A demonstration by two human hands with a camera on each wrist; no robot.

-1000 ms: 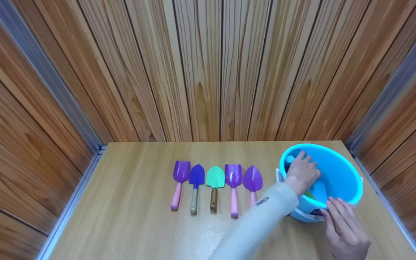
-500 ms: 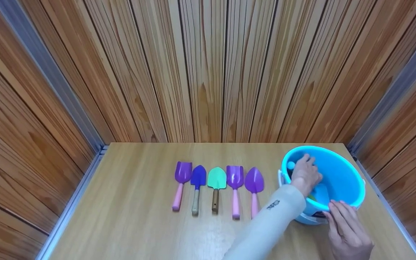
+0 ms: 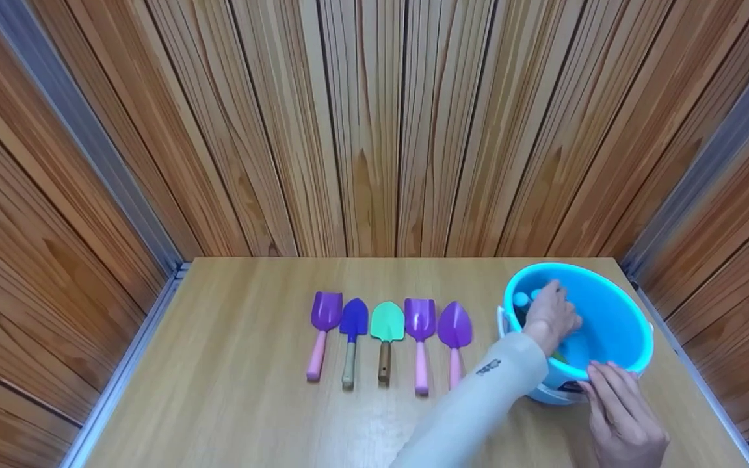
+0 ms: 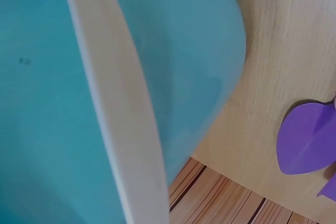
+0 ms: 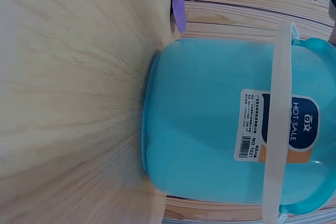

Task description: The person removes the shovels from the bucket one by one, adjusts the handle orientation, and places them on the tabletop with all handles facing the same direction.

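A light blue bucket (image 3: 618,312) with a white handle stands at the right of the table. My left hand (image 3: 550,317) reaches down inside it, with bent fingers beside two light blue rounded ends (image 3: 521,299). What those fingers hold, if anything, is hidden. My right hand (image 3: 629,416) grips the bucket's near rim, fingertips over the edge and thumb outside. Left of the bucket lie several garden trowels in a row: a purple scoop (image 3: 327,312), a blue trowel (image 3: 354,317), a green one (image 3: 387,320), another purple scoop (image 3: 420,318) and a pointed purple trowel (image 3: 454,325).
The wooden table (image 3: 238,364) is enclosed by wood-plank walls (image 3: 374,130) at the back and both sides. In the right wrist view, a printed label (image 5: 252,124) shows on the bucket's side, partly behind its white handle (image 5: 278,129).
Inside the bucket a second light blue rounded end now shows beside my left fingers, where one showed before. My right hand stays on the rim, and the row of trowels is unmoved.
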